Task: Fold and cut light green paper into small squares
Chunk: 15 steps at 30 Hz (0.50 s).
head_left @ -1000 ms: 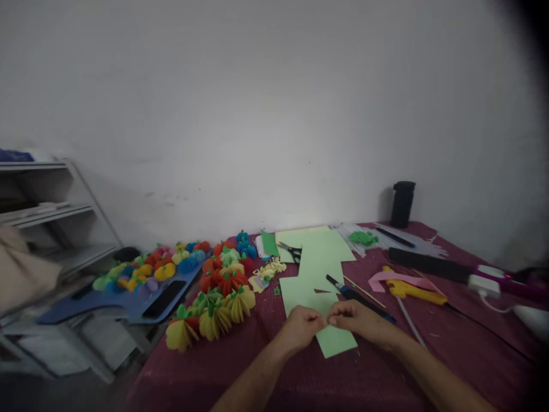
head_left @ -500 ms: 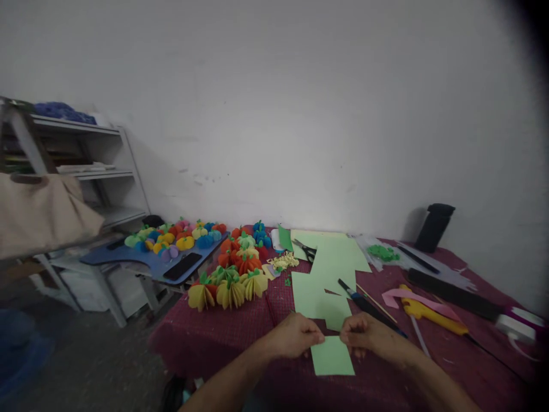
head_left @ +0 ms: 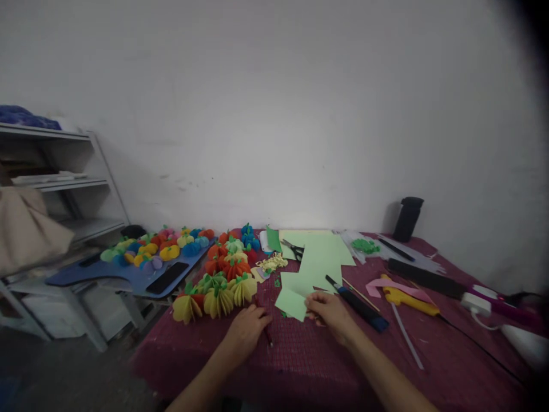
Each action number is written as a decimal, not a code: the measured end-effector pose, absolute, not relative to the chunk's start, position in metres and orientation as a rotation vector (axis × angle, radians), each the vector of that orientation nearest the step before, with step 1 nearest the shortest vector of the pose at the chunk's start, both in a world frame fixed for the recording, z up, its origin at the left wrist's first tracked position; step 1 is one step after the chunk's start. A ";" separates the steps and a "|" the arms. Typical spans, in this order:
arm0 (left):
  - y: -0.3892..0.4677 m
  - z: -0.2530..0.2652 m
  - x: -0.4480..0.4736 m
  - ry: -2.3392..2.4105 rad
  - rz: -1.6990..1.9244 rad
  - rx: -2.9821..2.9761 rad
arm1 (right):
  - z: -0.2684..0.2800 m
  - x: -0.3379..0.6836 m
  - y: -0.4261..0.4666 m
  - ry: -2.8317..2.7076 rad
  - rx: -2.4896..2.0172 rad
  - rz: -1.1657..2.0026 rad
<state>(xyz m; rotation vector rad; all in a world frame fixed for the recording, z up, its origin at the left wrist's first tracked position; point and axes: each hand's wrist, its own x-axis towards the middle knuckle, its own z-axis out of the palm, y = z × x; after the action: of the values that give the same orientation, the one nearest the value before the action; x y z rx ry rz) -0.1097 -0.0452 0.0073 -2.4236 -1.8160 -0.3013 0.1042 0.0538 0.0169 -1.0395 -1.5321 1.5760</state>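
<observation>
My right hand (head_left: 329, 312) pinches the edge of a small light green paper piece (head_left: 289, 303), held tilted over the larger green sheets (head_left: 319, 260). To the left, my left hand (head_left: 245, 333) is low over the cloth with its fingers curled on a thin dark red pen (head_left: 269, 336). The pen's middle is hidden under the fingertips. Close to this hand stand yellow paper pumpkins (head_left: 218, 301). Just beyond my right hand lies a dark blue utility knife (head_left: 360, 306), beside a thin wooden stick (head_left: 362, 294).
Black scissors (head_left: 294, 250) and pale paper curls (head_left: 272, 263) lie farther back. On the right are a yellow glue gun (head_left: 409, 301) with a cord, a pink strip and a black bottle (head_left: 407, 219). A blue side table (head_left: 128, 272) holds more pumpkins and a phone (head_left: 167, 278).
My left hand has let go of the small green paper and moved left to the pen. My right hand has carried the paper left and away from me. The view has shifted right.
</observation>
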 end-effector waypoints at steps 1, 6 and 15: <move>-0.042 0.006 -0.110 -1.766 -0.220 -2.429 | 0.015 0.095 0.055 -1.507 -1.041 1.548; -0.039 0.003 -0.115 -1.447 -0.058 -2.396 | 0.003 0.053 0.063 -1.540 -1.062 1.386; -0.068 0.001 -0.119 -1.094 -0.319 -2.227 | -0.007 0.021 0.047 -1.671 -1.033 1.535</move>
<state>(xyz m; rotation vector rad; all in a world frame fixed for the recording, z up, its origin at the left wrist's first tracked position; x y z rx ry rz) -0.1194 -0.0680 0.0008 -2.2274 -1.0938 -0.3190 0.0212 0.0467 -0.0070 -1.0325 -1.6705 1.5346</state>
